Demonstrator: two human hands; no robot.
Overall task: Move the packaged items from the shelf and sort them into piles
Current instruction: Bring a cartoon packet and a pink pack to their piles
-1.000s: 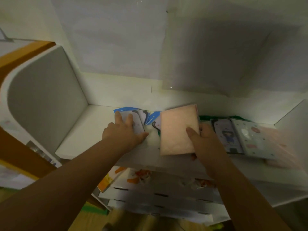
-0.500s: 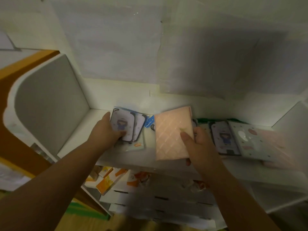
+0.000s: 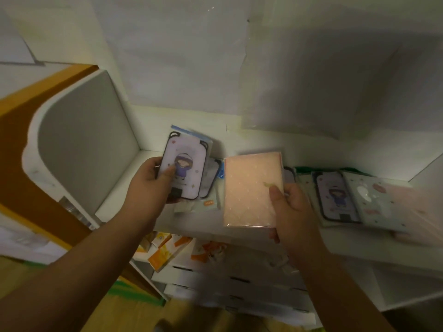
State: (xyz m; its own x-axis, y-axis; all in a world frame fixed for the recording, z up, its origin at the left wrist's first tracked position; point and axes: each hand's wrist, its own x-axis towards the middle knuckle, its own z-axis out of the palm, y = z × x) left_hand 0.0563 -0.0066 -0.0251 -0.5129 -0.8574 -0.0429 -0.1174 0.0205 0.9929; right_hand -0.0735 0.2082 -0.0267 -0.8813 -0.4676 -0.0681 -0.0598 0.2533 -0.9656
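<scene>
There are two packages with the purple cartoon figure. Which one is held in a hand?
The cartoon-figure package on the left: the left hand grips it, lifted and tilted. The other cartoon-figure package lies flat on the shelf, right of the right hand.

You have a single head-worn wide-angle view, looking forward and down onto a white shelf (image 3: 239, 232) from close range. Both forearms enter from the bottom edge. Straight lines bow toward the frame edges. The right side appears blurred, so detail there is unreliable.
</scene>
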